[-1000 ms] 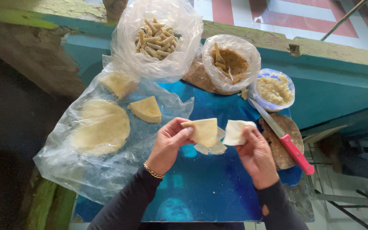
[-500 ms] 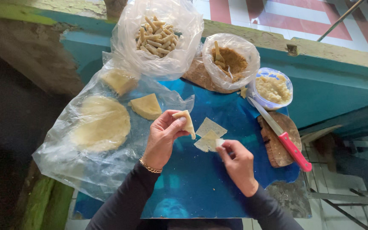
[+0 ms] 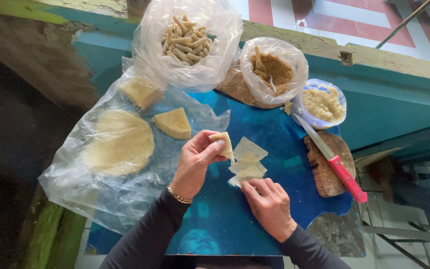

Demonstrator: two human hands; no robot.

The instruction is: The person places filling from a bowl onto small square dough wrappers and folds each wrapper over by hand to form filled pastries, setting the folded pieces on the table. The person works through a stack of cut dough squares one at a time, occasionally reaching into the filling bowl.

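Three open plastic bags stand at the far edge of a blue table: one with rolled dough sticks, one with brown filling and a spoon, and a small tub of pale mash. A red-handled knife lies on a wooden board to the right. At left, a clear plastic sheet carries a round dough disc and cut wedges. Nothing blocks either hand. The left hand pinches a folded dough piece, fingers closed on it, raised just above the table. The right hand rests fingertips on a small stack of flat dough squares lying between the hands, fingers loosely curled, pressing rather than gripping.
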